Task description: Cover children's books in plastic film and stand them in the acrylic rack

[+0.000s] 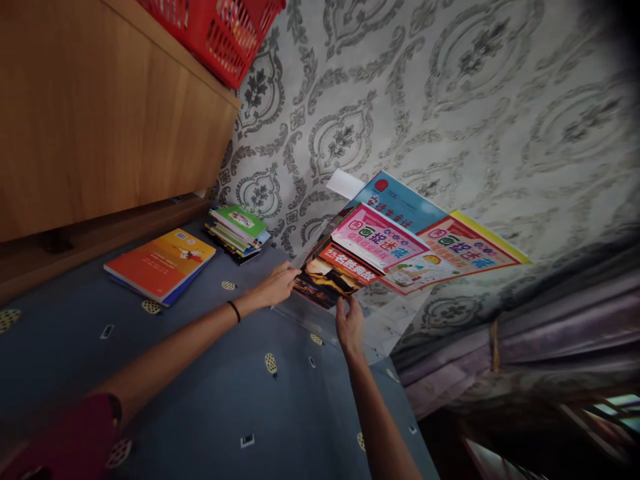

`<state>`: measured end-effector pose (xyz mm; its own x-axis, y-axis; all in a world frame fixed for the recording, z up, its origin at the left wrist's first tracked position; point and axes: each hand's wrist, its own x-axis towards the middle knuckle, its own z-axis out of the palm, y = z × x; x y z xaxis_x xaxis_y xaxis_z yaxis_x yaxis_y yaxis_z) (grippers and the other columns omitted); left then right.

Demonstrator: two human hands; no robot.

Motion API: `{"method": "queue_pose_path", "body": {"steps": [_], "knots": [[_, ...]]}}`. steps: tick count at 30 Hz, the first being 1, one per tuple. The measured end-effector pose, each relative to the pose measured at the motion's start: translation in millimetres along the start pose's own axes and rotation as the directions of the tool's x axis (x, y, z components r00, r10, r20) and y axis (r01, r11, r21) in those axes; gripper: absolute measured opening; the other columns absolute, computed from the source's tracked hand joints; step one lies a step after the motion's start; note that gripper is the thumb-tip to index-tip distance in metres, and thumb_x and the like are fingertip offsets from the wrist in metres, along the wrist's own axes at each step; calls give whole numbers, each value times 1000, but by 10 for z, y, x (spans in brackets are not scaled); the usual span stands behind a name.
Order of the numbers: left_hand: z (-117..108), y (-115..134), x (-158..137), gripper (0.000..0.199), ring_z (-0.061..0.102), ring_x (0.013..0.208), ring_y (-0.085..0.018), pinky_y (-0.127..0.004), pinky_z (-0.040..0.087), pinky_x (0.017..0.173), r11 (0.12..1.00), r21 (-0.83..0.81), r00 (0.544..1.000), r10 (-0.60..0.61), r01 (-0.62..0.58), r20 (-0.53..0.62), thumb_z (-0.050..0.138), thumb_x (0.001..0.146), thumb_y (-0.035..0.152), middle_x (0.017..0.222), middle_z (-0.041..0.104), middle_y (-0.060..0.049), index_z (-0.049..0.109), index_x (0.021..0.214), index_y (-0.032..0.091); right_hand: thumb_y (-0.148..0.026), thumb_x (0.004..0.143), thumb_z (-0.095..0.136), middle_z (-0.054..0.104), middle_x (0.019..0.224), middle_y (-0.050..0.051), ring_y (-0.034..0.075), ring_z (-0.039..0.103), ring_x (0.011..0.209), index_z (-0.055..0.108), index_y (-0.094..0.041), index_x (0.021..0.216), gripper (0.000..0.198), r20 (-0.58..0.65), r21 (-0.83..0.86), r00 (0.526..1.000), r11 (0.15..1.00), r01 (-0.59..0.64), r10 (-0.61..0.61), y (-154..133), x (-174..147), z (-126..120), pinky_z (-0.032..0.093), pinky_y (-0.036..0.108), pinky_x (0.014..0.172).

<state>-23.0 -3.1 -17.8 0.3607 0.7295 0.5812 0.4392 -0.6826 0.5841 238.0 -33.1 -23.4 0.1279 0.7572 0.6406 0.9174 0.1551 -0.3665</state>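
Note:
A dark book [333,277] with a golden picture and a red title band stands in front of other books in a clear plastic holder [400,320] by the wall. My left hand [276,287], with a black band at the wrist, grips this book's left edge. At the lower right edge, the thumb and fingers of my right hand [351,323] close on the same book. Behind it lean a pink book [377,233], a red-bordered book [445,257] and a tall blue book [400,200]. Some fingertips are hidden behind the dark cover.
On the blue patterned cloth [200,387] lie an orange book [160,263] over a blue one and a small stack of books topped by a green one [240,223]. A wooden cabinet [115,113] carries a red basket [225,40]. Purple curtains [545,347] hang at right.

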Motion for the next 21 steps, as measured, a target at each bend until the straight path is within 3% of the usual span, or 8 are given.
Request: {"method": "queue_pose_path", "body": {"steps": [3,7,11,15,21], "knots": [[-88,-131,-115,36,60,107,-20,-35,48,101,999,34,1000,-6,6,8,47,88,9,107,62,-6,65,117,20,-53,94,35,64,128,25,35,55,126,64,-9,121,59,-53,-13,998,999,37,-37,75,-69,38,41,53,106],[-227,-353,-262,31,62,104,-20,-34,49,98,993,62,994,-100,102,-39,47,88,8,103,66,-6,69,106,20,-52,96,37,52,144,27,36,41,141,62,-6,127,61,-107,10,993,998,55,-53,104,-297,55,33,57,113],[-309,-532,-361,28,65,94,-20,-33,52,92,984,92,987,-145,150,-63,46,87,7,95,69,-6,70,97,19,-47,98,39,47,149,24,34,42,141,60,-10,131,54,-126,64,989,994,91,-82,58,-699,157,34,59,114],[-334,-619,-397,27,66,94,-19,-31,52,91,977,130,983,-161,171,-83,46,86,7,96,71,-6,70,94,19,-42,100,42,51,147,20,32,46,139,67,-16,122,42,-63,125,990,983,131,-124,38,-1086,341,38,58,112],[-431,-670,-391,29,65,98,-20,-33,51,94,951,218,974,-202,221,-106,45,87,7,101,71,-7,70,97,19,-37,101,41,42,155,18,31,36,146,69,-18,115,37,-34,135,982,973,188,-185,81,-1259,442,38,57,113]]}}
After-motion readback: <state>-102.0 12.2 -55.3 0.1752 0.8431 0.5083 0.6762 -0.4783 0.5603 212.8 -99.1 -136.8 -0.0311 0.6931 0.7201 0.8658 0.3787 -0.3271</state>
